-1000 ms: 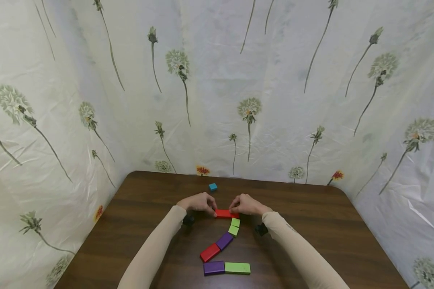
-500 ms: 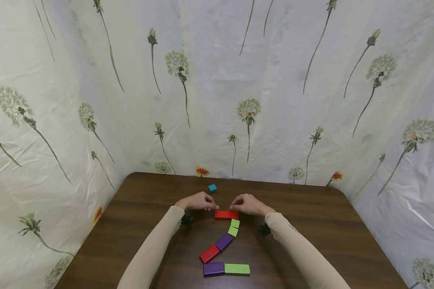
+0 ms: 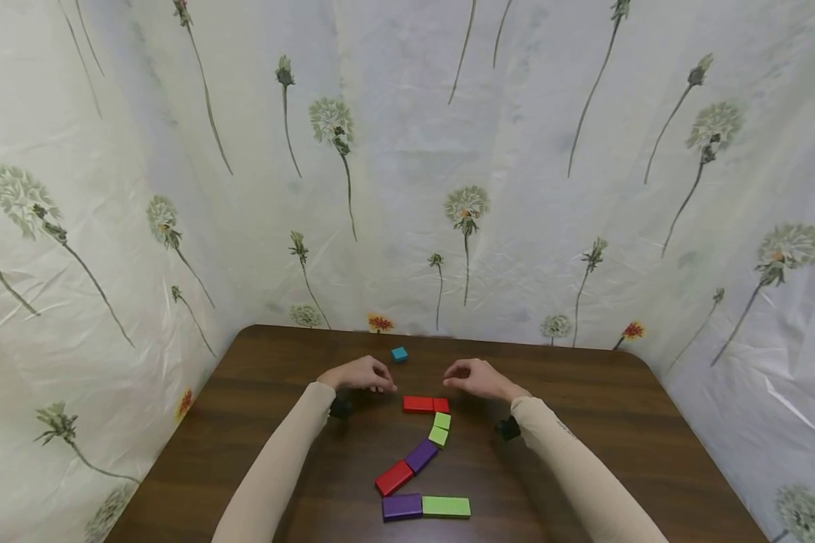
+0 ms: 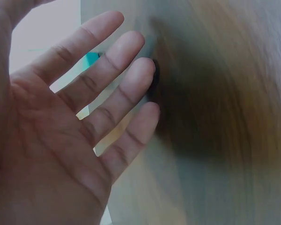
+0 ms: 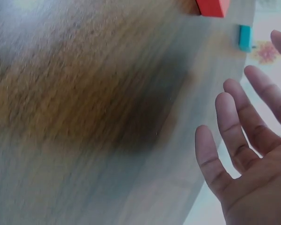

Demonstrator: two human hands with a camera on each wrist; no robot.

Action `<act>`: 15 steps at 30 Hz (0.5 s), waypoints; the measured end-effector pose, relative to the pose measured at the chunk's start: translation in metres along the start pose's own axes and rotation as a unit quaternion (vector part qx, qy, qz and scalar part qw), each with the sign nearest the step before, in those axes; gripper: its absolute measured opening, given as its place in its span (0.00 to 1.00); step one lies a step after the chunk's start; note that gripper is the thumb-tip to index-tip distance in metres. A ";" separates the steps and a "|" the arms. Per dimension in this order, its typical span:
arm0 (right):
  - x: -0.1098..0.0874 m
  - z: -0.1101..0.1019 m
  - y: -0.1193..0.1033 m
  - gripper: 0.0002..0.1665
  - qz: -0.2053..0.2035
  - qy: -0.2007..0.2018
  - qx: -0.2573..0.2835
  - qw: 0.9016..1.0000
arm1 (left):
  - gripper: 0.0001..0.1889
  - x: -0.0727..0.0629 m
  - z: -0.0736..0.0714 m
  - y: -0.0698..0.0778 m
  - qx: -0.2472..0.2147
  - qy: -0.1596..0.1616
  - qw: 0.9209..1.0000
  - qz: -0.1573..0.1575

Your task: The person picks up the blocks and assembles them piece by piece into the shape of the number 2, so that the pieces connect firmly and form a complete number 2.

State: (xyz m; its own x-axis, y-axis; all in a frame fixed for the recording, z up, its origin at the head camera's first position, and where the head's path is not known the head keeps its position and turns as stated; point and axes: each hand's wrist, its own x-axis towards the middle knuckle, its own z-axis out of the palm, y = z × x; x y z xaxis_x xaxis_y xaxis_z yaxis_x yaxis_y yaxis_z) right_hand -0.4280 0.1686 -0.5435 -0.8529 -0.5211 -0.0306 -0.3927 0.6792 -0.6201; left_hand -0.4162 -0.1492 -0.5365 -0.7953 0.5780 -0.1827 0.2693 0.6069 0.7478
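Both hands hover over the table, apart from the blocks. My left hand (image 3: pixel 361 374) is left of the long red block (image 3: pixel 417 405), its fingers loosely bent and holding nothing. To the right, my right hand (image 3: pixel 478 378) is also empty, near the small red block (image 3: pixel 441 406) that adjoins the long one. From there two small green blocks (image 3: pixel 440 428), a purple block (image 3: pixel 422 455) and a red block (image 3: pixel 394 478) curve toward the front. Below them lie another purple block (image 3: pixel 402 507) and a long green block (image 3: pixel 446 507), end to end.
A small blue block (image 3: pixel 398 354) lies alone toward the back of the brown wooden table (image 3: pixel 550 452). Behind and beside the table hangs a pale flower-printed curtain (image 3: pixel 394 181).
My left hand has let go of the long red block and moved left. My right hand has drawn away to the right from the small red block. The blocks stay in place.
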 end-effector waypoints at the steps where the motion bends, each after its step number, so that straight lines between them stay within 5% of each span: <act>1: 0.000 -0.001 0.002 0.16 0.001 0.004 0.000 1.000 | 0.10 -0.001 -0.002 -0.001 -0.001 0.001 1.000 -0.002; 15: -0.007 -0.021 0.017 0.19 -0.002 0.023 0.018 1.000 | 0.11 -0.014 -0.024 -0.017 -0.003 0.015 1.000 -0.026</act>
State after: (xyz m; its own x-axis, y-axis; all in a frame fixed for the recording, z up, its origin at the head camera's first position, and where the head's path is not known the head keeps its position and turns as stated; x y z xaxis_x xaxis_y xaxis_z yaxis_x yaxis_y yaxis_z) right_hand -0.4356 0.1950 -0.5377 -0.8668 -0.4987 0.0083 -0.3843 0.6572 -0.6483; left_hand -0.4226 -0.1801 -0.5312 -0.8241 0.5291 -0.2025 0.2237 0.6322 0.7418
